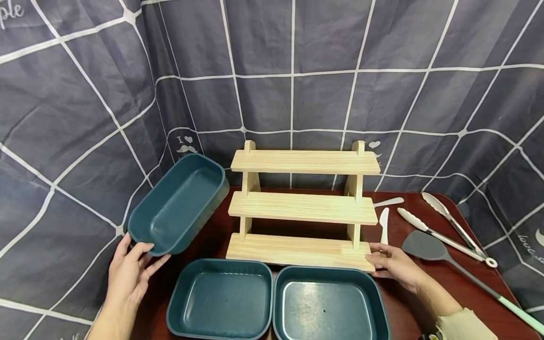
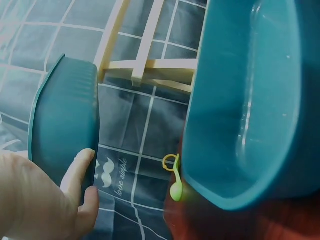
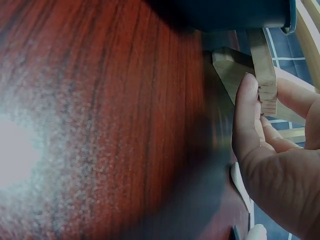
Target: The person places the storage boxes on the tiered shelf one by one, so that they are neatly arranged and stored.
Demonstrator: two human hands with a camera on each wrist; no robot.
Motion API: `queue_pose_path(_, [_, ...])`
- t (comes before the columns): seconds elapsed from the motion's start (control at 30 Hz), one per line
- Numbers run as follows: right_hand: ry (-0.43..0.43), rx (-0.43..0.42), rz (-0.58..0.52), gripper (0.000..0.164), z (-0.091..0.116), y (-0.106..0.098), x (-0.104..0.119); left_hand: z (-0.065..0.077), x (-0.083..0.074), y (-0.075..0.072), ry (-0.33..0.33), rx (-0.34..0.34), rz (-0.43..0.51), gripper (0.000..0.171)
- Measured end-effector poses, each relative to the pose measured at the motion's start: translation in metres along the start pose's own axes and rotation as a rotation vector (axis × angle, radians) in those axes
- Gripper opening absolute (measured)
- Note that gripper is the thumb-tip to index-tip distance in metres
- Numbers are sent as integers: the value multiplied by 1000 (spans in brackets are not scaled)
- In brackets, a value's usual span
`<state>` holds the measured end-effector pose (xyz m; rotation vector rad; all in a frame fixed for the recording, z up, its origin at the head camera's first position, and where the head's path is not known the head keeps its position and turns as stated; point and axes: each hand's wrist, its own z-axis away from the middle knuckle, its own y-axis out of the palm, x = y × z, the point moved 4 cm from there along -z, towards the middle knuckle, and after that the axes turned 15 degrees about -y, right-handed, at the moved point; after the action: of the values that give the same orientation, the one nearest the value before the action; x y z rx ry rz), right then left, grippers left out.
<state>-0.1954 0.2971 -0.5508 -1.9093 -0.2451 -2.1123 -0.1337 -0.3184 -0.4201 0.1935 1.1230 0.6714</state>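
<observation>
My left hand grips the near end of a dark teal plastic bin, which is tilted at the left of the stand. In the left wrist view, the thumb and fingers of that hand lie against the wall of the bin. At the right end of the three-tier wooden stand, my right hand pinches the bottom shelf board. Seen from the right wrist, thumb and fingers of this hand sit on either side of the board's end.
Two more teal bins, a left one and a right one, stand side by side before the stand. To the right lie a grey spatula, tongs and a white knife. A green spoon shows at the left. Patterned cloth hangs behind.
</observation>
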Motion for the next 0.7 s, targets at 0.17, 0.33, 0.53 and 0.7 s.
queue_pose_path(0.17, [7, -8, -3, 71, 0, 0, 0, 1, -5, 11, 20, 48, -8, 71])
queue_pose_path(0.33, [4, 0, -1, 71, 0, 0, 0, 1, -9, 22, 28, 77, -26, 69])
queue_pose_path(0.53, [6, -2, 1, 71, 0, 0, 0, 2, -14, 36, 28, 102, -46, 68])
queue_pose_path(0.7, [5, -11, 9, 71, 0, 0, 0, 0, -17, 49, 35, 112, -57, 68])
